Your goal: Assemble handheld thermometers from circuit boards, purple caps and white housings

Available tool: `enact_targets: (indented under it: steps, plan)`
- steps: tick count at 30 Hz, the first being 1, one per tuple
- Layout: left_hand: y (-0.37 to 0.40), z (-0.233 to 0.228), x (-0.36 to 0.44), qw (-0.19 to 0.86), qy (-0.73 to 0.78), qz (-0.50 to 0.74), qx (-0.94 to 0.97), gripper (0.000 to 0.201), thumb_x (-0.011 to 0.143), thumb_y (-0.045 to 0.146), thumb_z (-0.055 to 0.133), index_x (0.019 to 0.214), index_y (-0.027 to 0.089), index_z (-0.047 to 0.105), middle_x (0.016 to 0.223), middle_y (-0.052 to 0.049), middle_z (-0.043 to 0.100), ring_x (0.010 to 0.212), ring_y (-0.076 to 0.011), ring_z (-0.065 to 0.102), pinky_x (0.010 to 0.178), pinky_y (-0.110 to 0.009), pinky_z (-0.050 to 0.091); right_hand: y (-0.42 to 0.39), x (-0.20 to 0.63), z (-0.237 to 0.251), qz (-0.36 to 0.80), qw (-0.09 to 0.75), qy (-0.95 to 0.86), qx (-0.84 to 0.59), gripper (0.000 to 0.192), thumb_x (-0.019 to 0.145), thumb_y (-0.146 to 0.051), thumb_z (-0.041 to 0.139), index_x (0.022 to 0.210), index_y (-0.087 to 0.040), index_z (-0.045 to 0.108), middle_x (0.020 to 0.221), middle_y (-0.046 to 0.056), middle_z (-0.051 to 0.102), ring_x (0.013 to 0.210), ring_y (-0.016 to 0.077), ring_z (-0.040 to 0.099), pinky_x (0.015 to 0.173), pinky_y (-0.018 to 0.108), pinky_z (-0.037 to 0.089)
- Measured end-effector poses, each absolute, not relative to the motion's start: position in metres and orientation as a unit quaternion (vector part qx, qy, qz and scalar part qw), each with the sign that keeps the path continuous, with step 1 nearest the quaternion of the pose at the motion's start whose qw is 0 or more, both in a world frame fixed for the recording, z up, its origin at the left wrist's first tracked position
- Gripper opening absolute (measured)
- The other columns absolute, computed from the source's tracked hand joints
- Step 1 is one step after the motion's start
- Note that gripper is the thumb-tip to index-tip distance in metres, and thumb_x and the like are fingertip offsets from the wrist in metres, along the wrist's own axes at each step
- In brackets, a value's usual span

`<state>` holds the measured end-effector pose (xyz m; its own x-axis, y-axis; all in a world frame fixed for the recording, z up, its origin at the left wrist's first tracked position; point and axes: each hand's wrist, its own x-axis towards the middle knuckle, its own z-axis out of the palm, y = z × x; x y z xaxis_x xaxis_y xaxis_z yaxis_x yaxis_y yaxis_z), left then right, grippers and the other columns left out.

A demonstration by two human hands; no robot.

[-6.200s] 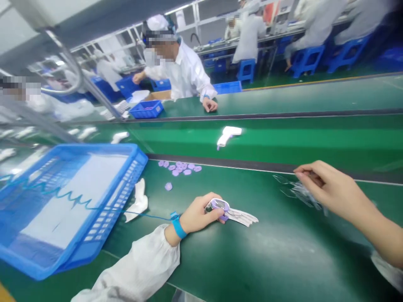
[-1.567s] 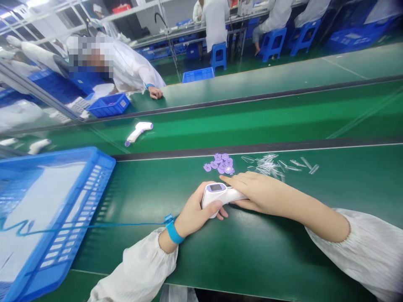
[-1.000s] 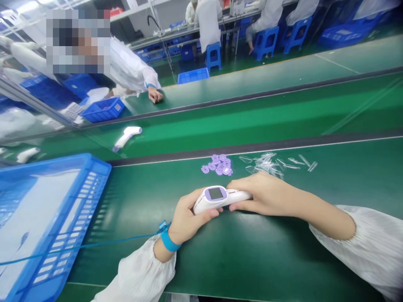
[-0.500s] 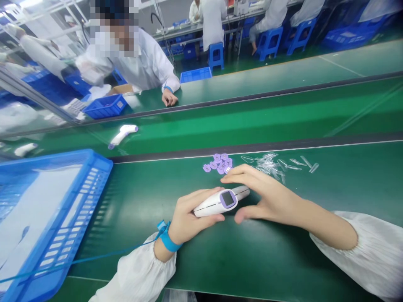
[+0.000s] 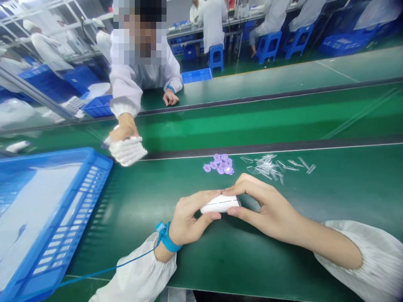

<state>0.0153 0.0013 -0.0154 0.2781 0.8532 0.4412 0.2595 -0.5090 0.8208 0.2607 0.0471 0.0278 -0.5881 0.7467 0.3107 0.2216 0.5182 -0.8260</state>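
This looks like a factory assembly hall. A long green belt [image 5: 252,115] crosses it; on the belt's near side, a desk [image 5: 346,191] bears a heap of matching purple pieces [image 5: 228,170], scattered clear strips [image 5: 268,165] and a blue slatted basket [image 5: 101,157], and a corded blue strap [image 5: 170,241] circles the wrist of the left hand [image 5: 189,214]. Across the belt is a co-worker in a white coat [image 5: 126,92]; well beyond it, people in white [image 5: 213,21] sit or stand in a row among blue stools [image 5: 270,36].

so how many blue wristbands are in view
2: one wristband at the wrist of the left hand holding the white casing, another wristband just above the co-worker's hand at the far table. Others may be hidden or blurred.
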Motion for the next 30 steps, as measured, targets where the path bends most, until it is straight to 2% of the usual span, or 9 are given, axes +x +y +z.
enact_targets:
  steps: [5, 9, 12, 15, 19, 22, 25, 27, 30]
  plan:
    - [-0.005, -0.019, 0.019, 0.304, 0.387, 0.474, 0.730, 0.039, 0.104, 0.034, 0.070, 0.142, 0.025, 0.073, 0.127, -0.012, 0.081, 0.109, -0.0270, 0.080, 0.095, -0.034, 0.063, 0.036, 0.255, 0.026, 0.405, 0.375, -0.766, -0.331, 0.008, 0.099, -0.033, 0.077, 0.105, -0.027, 0.077, 0.092, 0.003, 0.071, 0.084, 0.0189, 0.071, 0.071, 0.032, 0.059]
    - [-0.007, -0.017, 0.020, 0.306, 0.423, 0.465, 0.715, 0.035, 0.104, 0.037, 0.070, 0.136, 0.023, 0.077, 0.123, -0.013, 0.083, 0.105, -0.0274, 0.081, 0.094, -0.035, 0.063, 0.037, 0.253, 0.029, 0.432, 0.378, -0.740, -0.350, 0.019, 0.099, -0.036, 0.076, 0.082, -0.026, 0.074, 0.089, 0.003, 0.070, 0.101, 0.0243, 0.077, 0.081, 0.035, 0.064]
    - [-0.004, -0.017, 0.019, 0.316, 0.426, 0.452, 0.717, 0.035, 0.104, 0.038, 0.069, 0.135, 0.023, 0.077, 0.124, -0.012, 0.083, 0.105, -0.0277, 0.081, 0.095, -0.036, 0.063, 0.043, 0.256, 0.030, 0.473, 0.335, -0.726, -0.371, 0.019, 0.094, -0.043, 0.080, 0.104, -0.028, 0.073, 0.098, 0.004, 0.074, 0.102, 0.0252, 0.078, 0.087, 0.039, 0.067]
    - [0.000, -0.022, 0.017, 0.314, 0.398, 0.460, 0.729, 0.040, 0.104, 0.039, 0.070, 0.141, 0.025, 0.074, 0.132, -0.013, 0.080, 0.114, -0.0288, 0.078, 0.100, -0.037, 0.061, 0.047, 0.258, 0.029, 0.462, 0.333, -0.743, -0.353, 0.050, 0.090, -0.044, 0.086, 0.132, -0.029, 0.063, 0.117, 0.006, 0.076, 0.112, 0.0263, 0.076, 0.098, 0.043, 0.065]
    - [0.004, -0.027, 0.015, 0.313, 0.378, 0.497, 0.716, 0.042, 0.102, 0.039, 0.073, 0.142, 0.026, 0.072, 0.135, -0.013, 0.077, 0.121, -0.0297, 0.074, 0.105, -0.040, 0.058, 0.048, 0.260, 0.028, 0.386, 0.325, -0.808, -0.305, 0.037, 0.095, -0.039, 0.083, 0.128, -0.029, 0.070, 0.123, 0.007, 0.075, 0.114, 0.0253, 0.073, 0.096, 0.041, 0.063]
    - [0.008, -0.026, 0.015, 0.428, 0.358, 0.486, 0.673, 0.061, 0.095, 0.062, 0.074, 0.142, 0.024, 0.071, 0.142, -0.016, 0.072, 0.122, -0.0335, 0.073, 0.101, -0.041, 0.059, 0.053, 0.265, 0.033, 0.367, 0.310, -0.832, -0.277, 0.026, 0.102, -0.035, 0.075, 0.127, -0.029, 0.073, 0.118, 0.006, 0.076, 0.106, 0.0218, 0.073, 0.089, 0.035, 0.062]
    - [0.015, -0.021, 0.017, 0.645, 0.348, 0.428, 0.529, 0.098, 0.089, 0.094, 0.044, 0.145, 0.017, 0.065, 0.139, -0.022, 0.072, 0.097, -0.0313, 0.079, 0.081, -0.040, 0.063, 0.059, 0.271, 0.041, 0.344, 0.253, -0.879, -0.212, 0.027, 0.107, -0.031, 0.067, 0.133, -0.026, 0.071, 0.129, 0.008, 0.075, 0.118, 0.0228, 0.071, 0.099, 0.036, 0.060]
    - [0.021, -0.016, 0.023, 0.749, 0.363, 0.364, 0.418, 0.106, 0.090, 0.097, 0.025, 0.140, 0.013, 0.066, 0.121, -0.021, 0.078, 0.079, -0.0262, 0.078, 0.070, -0.036, 0.060, 0.060, 0.272, 0.047, 0.322, 0.213, -0.908, -0.162, 0.028, 0.110, -0.025, 0.059, 0.137, -0.022, 0.069, 0.136, 0.010, 0.074, 0.130, 0.0234, 0.067, 0.108, 0.037, 0.058]
    - [0.030, -0.002, 0.038, 0.801, 0.380, 0.274, 0.372, 0.101, 0.093, 0.095, 0.023, 0.122, 0.011, 0.072, 0.090, -0.013, 0.078, 0.070, -0.0219, 0.073, 0.066, -0.032, 0.054, 0.058, 0.268, 0.054, 0.274, 0.189, -0.938, -0.099, 0.032, 0.112, -0.018, 0.051, 0.140, -0.016, 0.066, 0.139, 0.011, 0.073, 0.139, 0.0244, 0.062, 0.117, 0.040, 0.054]
